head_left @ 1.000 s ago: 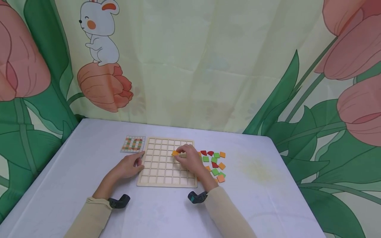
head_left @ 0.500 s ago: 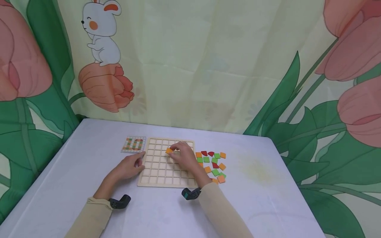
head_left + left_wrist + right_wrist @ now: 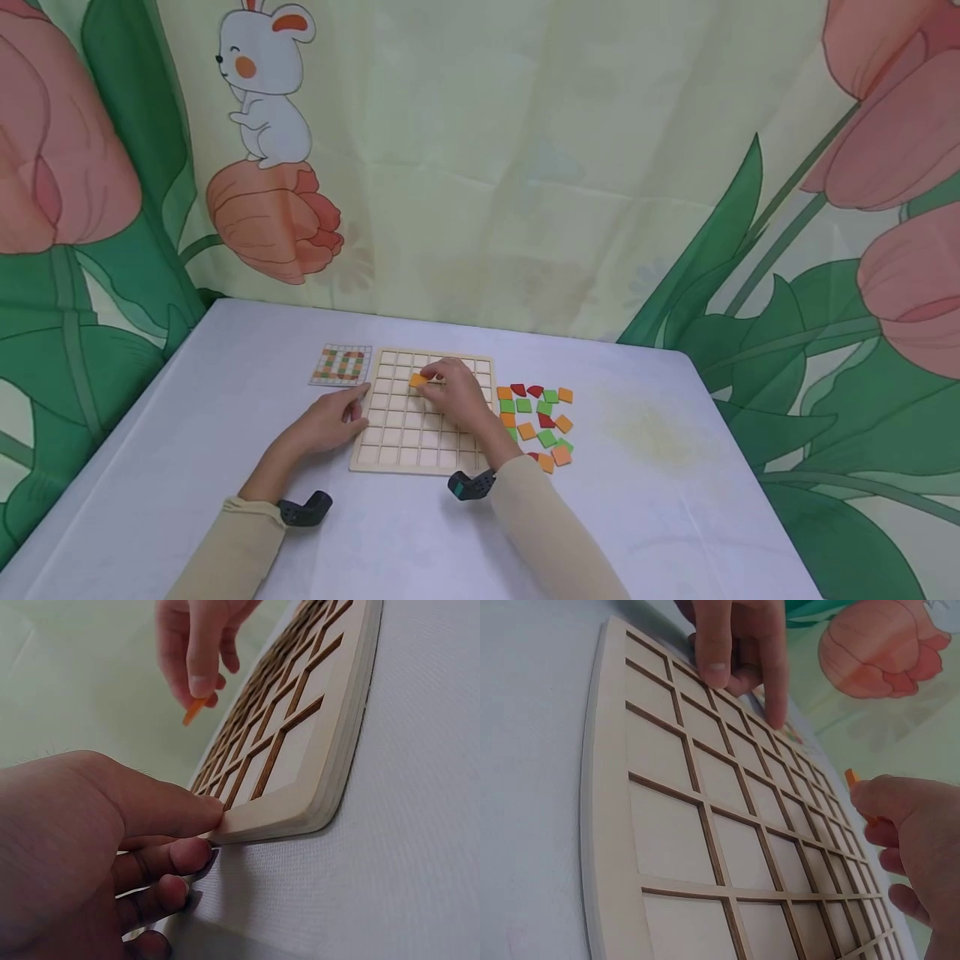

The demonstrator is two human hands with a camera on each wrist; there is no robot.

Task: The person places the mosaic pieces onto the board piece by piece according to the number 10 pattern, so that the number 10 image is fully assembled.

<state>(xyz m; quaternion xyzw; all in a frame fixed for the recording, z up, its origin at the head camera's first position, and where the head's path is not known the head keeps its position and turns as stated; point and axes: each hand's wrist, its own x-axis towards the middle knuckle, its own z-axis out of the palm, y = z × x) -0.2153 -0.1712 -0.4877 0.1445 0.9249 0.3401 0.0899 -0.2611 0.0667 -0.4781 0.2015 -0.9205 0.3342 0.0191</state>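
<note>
A pale wooden grid board [image 3: 390, 436] lies flat on the table, and the cells that show hold no pieces. My right hand [image 3: 459, 397] pinches a square orange tile [image 3: 417, 380] between thumb and fingertips over the board's upper left part. In the left wrist view this orange tile [image 3: 193, 712] is tilted and above the grid. The left hand [image 3: 327, 422] touches the board's left edge with its thumb and an extended index finger. Its thumb [image 3: 176, 810] presses the frame near a rounded corner, while the other fingers curl beside it. The right hand and forearm cover part of the grid.
Right of the board lie several loose tiles: orange squares [image 3: 527, 431], green squares [image 3: 523, 406] and red rounded-edge pieces [image 3: 546, 421]. A small printed pattern card [image 3: 341, 365] lies beyond the left hand. The white tablecloth [image 3: 660, 517] ends at a printed curtain [image 3: 480, 250].
My right hand has carried the orange tile leftward and slightly away across the board. The left hand has stayed at the board's edge. The head view has shifted slightly.
</note>
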